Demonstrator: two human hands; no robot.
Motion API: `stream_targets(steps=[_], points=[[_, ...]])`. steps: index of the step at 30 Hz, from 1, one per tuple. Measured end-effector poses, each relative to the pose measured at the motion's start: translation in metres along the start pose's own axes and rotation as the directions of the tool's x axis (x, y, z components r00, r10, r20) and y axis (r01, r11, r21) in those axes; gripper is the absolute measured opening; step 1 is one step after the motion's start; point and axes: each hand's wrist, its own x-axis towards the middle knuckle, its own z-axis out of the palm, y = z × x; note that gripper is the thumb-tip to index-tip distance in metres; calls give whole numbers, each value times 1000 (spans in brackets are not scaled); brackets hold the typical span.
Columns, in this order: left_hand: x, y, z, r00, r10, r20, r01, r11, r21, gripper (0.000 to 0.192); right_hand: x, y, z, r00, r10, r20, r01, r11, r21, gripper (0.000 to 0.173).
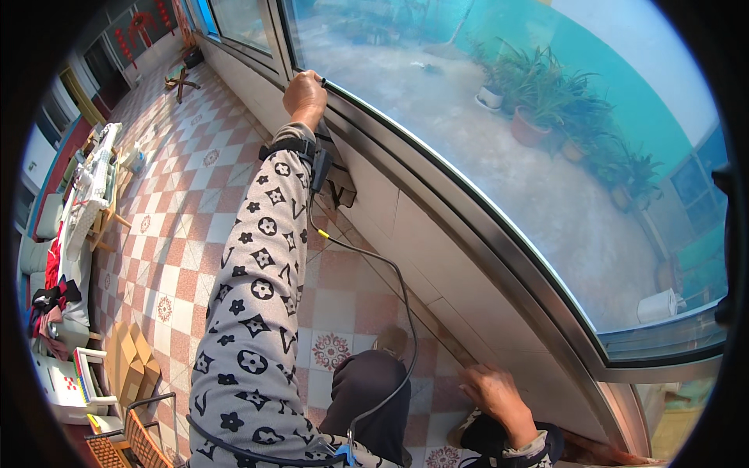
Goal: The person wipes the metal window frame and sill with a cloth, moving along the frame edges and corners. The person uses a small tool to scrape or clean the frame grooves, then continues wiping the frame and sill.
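Note:
My left hand (305, 98) is at the lower metal frame (404, 153) of a large window, with its arm stretched far forward. The fingers are closed around a thin dark object (322, 82); only its black end sticks out, so its kind is hidden. Behind the glass pane (421, 111) lies a yard. Low on the right, my right hand (497, 393) hangs near the tiled wall under the window, above my dark-trousered leg. Its fingers are loosely bent and somewhat apart, with nothing visible in them. A black strap with a device (319, 167) sits on my left wrist.
A black cable (401, 281) loops down from the wrist device. A dark wire-framed object (340, 186) stands by the wall. Left are cardboard pieces (130, 365), a woven basket-like item (149, 436), a white chair (93, 374), and a long cluttered table (88, 193). A wooden stand (182, 85) is farther off.

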Motion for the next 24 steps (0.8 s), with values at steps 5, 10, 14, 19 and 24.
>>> stream_targets(steps=[5, 10, 14, 19, 24], points=[[34, -18, 15, 998, -42, -48, 42, 999, -9, 17, -3, 10, 1, 999, 11, -33, -8, 996, 84, 26], [62, -31, 27, 992, -53, -113, 58, 997, 43, 21, -10, 24, -1, 997, 40, -61, -31, 990, 136, 30], [61, -31, 26, 994, -36, -105, 41, 998, 47, 18, -19, 34, 2, 996, 84, -37, -82, 996, 39, 29], [30, -20, 17, 995, -96, -13, 94, 989, -113, 13, -27, 35, 10, 992, 69, -102, -69, 998, 5, 23], [-34, 10, 1, 1000, -2, -30, -4, 977, -213, 8, -35, 36, 15, 996, 47, -75, -49, 998, -28, 21]])
